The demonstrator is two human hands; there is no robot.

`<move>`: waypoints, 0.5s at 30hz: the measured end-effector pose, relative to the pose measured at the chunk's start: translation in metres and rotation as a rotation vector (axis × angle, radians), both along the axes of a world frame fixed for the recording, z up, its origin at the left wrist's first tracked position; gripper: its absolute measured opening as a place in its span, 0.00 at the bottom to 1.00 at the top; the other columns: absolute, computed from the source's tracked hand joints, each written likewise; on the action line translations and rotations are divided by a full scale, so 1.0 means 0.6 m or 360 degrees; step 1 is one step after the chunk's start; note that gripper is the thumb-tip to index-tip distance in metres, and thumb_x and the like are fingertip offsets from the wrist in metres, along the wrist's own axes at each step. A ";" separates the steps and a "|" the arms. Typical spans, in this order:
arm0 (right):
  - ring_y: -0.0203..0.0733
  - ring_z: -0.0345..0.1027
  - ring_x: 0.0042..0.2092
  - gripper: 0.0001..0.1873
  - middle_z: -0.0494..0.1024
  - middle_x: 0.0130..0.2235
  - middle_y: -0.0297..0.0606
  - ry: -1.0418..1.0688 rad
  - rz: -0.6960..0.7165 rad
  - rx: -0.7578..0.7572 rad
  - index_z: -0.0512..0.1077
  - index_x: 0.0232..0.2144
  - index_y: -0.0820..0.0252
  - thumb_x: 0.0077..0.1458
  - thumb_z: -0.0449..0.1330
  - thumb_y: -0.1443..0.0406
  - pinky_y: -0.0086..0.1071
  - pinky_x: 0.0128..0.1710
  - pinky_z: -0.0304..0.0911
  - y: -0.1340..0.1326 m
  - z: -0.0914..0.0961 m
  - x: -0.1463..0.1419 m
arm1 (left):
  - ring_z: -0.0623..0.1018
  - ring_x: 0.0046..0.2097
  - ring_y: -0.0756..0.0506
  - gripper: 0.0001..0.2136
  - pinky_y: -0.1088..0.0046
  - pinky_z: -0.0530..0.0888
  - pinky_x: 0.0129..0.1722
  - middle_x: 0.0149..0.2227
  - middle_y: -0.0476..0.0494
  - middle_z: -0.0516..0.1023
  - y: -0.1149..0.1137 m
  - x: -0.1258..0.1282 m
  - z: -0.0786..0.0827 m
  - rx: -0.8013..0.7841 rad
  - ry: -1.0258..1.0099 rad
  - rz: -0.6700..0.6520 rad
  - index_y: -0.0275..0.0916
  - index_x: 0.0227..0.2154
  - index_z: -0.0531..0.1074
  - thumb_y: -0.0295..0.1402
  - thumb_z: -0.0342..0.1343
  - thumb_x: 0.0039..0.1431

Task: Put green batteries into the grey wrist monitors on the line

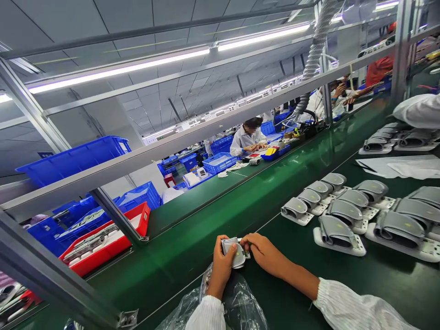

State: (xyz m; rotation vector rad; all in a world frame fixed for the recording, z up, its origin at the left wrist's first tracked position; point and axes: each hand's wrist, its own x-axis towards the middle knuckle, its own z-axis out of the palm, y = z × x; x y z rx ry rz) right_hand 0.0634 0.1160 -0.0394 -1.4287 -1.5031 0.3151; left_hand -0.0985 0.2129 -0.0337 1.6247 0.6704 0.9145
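Clear plastic bag [244,300] lies nearest my camera on the green surface [283,300]. Left hand [223,261]: grasping the grey cuff [239,259] just beyond the bag. Right hand [264,250]: at the cuff's right edge; I cannot tell whether it pinches. I judge the cuff light, soft above, stiff at its white base [247,255]; grip by the base edges.

Long fluorescent tubes [120,70] run beneath a grey panelled ceiling [130,18]. A metal rail [220,123] crosses above the green tabletop [295,248]; a ribbed flexible duct [314,59] hangs towards the right, and a pale column [120,119] stands left.
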 end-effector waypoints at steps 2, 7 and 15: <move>0.48 0.73 0.47 0.22 0.81 0.44 0.44 -0.0030 -0.0005 0.0082 0.76 0.49 0.60 0.60 0.46 0.72 0.45 0.52 0.68 -0.001 -0.004 -0.001 | 0.71 0.33 0.48 0.24 0.73 0.71 0.36 0.33 0.51 0.71 0.000 0.000 0.000 -0.0024 -0.0006 -0.0002 0.40 0.40 0.68 0.54 0.68 0.54; 0.50 0.76 0.54 0.20 0.79 0.54 0.49 0.0119 -0.0003 0.0074 0.69 0.59 0.58 0.67 0.51 0.64 0.48 0.56 0.71 -0.002 -0.011 -0.008 | 0.73 0.33 0.48 0.25 0.73 0.72 0.35 0.33 0.50 0.73 -0.005 0.000 0.005 -0.0120 -0.0025 -0.0023 0.41 0.42 0.68 0.53 0.68 0.54; 0.48 0.78 0.50 0.14 0.81 0.49 0.44 0.0279 0.0010 0.0106 0.72 0.50 0.55 0.71 0.52 0.56 0.42 0.52 0.73 -0.003 -0.005 -0.013 | 0.74 0.34 0.48 0.24 0.73 0.73 0.36 0.34 0.50 0.74 -0.002 -0.002 -0.001 -0.0085 -0.0016 -0.0022 0.40 0.43 0.70 0.52 0.68 0.56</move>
